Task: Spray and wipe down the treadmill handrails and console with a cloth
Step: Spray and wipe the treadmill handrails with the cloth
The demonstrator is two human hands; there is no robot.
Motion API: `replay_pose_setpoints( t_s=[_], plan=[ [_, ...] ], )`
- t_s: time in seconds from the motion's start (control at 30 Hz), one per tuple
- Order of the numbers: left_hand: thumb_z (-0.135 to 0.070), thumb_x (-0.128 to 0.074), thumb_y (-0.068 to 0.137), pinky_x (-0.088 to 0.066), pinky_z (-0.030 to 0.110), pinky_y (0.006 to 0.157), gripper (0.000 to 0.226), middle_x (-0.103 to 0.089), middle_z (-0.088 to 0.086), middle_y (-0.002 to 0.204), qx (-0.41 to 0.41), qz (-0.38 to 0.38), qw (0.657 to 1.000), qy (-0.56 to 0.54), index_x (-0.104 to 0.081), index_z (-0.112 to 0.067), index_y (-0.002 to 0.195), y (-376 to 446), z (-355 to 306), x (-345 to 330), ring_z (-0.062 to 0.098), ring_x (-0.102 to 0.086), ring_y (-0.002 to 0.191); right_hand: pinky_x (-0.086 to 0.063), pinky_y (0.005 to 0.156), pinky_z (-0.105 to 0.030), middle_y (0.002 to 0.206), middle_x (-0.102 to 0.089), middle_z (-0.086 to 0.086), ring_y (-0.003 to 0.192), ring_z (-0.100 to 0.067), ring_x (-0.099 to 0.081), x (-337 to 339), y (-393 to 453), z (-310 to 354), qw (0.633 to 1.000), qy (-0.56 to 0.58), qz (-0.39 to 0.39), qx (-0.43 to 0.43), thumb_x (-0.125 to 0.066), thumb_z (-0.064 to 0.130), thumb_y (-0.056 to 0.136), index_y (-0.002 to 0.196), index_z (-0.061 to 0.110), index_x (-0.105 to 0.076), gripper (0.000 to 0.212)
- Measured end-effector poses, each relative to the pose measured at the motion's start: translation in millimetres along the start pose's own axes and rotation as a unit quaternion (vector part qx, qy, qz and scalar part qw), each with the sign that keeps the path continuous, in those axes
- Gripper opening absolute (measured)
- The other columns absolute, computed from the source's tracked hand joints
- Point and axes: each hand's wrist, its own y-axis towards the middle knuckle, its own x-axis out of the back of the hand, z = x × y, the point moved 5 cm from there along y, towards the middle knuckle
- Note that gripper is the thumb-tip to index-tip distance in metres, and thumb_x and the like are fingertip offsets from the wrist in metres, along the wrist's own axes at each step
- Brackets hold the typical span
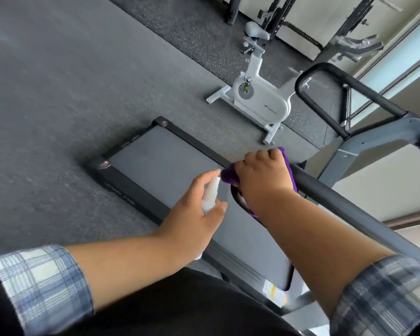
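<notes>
A purple cloth (229, 175) is pressed onto the near treadmill handrail (325, 187) by the right hand (264, 173), whose fingers are curled over cloth and rail together — the cloth bunches out past the thumb side and hangs below the wrist. Just left of that hand, a small white spray bottle (210, 194) is gripped upright in the left hand (194, 219), its nozzle nearly touching the cloth. Beyond both hands the dark treadmill belt (160, 163) is seen on the floor; farther off, above the right hand, a white exercise bike (257, 93) stands — the far handrail (344, 93) to its right.
</notes>
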Motion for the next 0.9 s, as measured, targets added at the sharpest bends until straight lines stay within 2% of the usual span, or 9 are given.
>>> replay_pose_setpoints(
  t_s=[0.07,0.2,0.33,0.5,0.57,0.63,0.7,0.9],
  plan=[
    [-0.035,-0.060,0.093,-0.050,0.022,0.073,0.051,-0.059,-0.015,0.106,-0.008,0.008,1.000,0.003,-0.034,-0.061,0.129,4.5,-5.1,-2.0,0.004,-0.060,0.084,-0.035,0.093,-0.042,0.121,-0.057,0.000,0.114,-0.028,-0.051,4.2,-7.6,-21.8,0.996,0.070,-0.024,-0.047,-0.042,0.055,0.098,0.122,0.030,-0.056,0.037],
    [-0.035,-0.058,0.095,-0.043,0.008,0.068,0.051,-0.058,-0.014,0.113,-0.031,0.034,0.999,0.010,-0.032,-0.060,0.131,6.6,-11.4,-11.5,-0.001,-0.059,0.087,-0.038,0.088,-0.043,0.112,-0.060,-0.003,0.110,-0.030,-0.055,1.2,-22.8,-54.8,0.967,0.187,-0.063,-0.163,-0.038,0.066,0.095,0.113,0.027,-0.059,0.048],
    [-0.034,-0.060,0.094,-0.041,0.003,0.072,0.054,-0.059,-0.012,0.119,-0.054,0.037,0.998,0.016,-0.030,-0.069,0.123,7.3,-17.0,-14.1,-0.001,-0.058,0.093,-0.036,0.085,-0.043,0.113,-0.059,-0.004,0.107,-0.032,-0.054,-0.1,-22.6,-46.8,0.967,0.168,-0.072,-0.177,-0.037,0.064,0.096,0.114,0.025,-0.058,0.048],
    [-0.032,-0.060,0.093,-0.041,0.005,0.070,0.057,-0.061,-0.016,0.114,-0.058,0.027,0.997,0.036,-0.028,-0.073,0.117,4.9,-16.7,-11.0,0.001,-0.059,0.092,-0.034,0.085,-0.045,0.116,-0.059,-0.002,0.109,-0.031,-0.053,6.0,-1.1,-21.5,0.991,0.064,-0.038,-0.113,-0.043,0.051,0.097,0.119,0.026,-0.061,0.038],
    [-0.029,-0.061,0.093,-0.040,0.004,0.070,0.060,-0.060,-0.020,0.110,-0.056,0.023,0.997,0.047,-0.028,-0.075,0.115,1.8,-15.4,-11.7,-0.002,-0.058,0.094,-0.033,0.097,-0.050,0.124,-0.057,-0.003,0.119,-0.032,-0.050,3.6,7.6,3.5,0.998,-0.006,0.002,-0.055,-0.044,0.043,0.098,0.127,0.025,-0.059,0.038],
    [-0.028,-0.063,0.093,-0.041,0.006,0.071,0.062,-0.061,-0.022,0.104,-0.054,0.018,0.997,0.059,-0.029,-0.076,0.114,0.0,-14.9,-13.3,-0.002,-0.059,0.093,-0.024,0.110,-0.057,0.141,-0.048,-0.009,0.134,-0.037,-0.040,-5.1,10.8,29.4,0.995,-0.087,0.043,0.016,-0.039,0.042,0.101,0.140,0.019,-0.050,0.047],
    [-0.029,-0.064,0.092,-0.045,0.014,0.073,0.064,-0.063,-0.021,0.099,-0.051,0.019,0.996,0.071,-0.028,-0.078,0.114,-1.6,-14.1,-16.3,0.000,-0.061,0.090,-0.017,0.115,-0.060,0.151,-0.037,-0.015,0.142,-0.042,-0.028,-13.8,9.4,42.9,0.985,-0.150,0.054,0.068,-0.035,0.043,0.103,0.148,0.014,-0.039,0.054],
    [-0.029,-0.063,0.091,-0.043,0.017,0.078,0.059,-0.063,-0.018,0.104,-0.068,0.042,0.993,0.087,-0.033,-0.072,0.119,-3.7,-23.9,-22.3,0.000,-0.060,0.098,-0.015,0.115,-0.057,0.150,-0.036,-0.012,0.143,-0.039,-0.025,-15.3,0.5,35.0,0.990,-0.120,0.026,0.072,-0.038,0.045,0.100,0.147,0.016,-0.040,0.055]
  ],
)
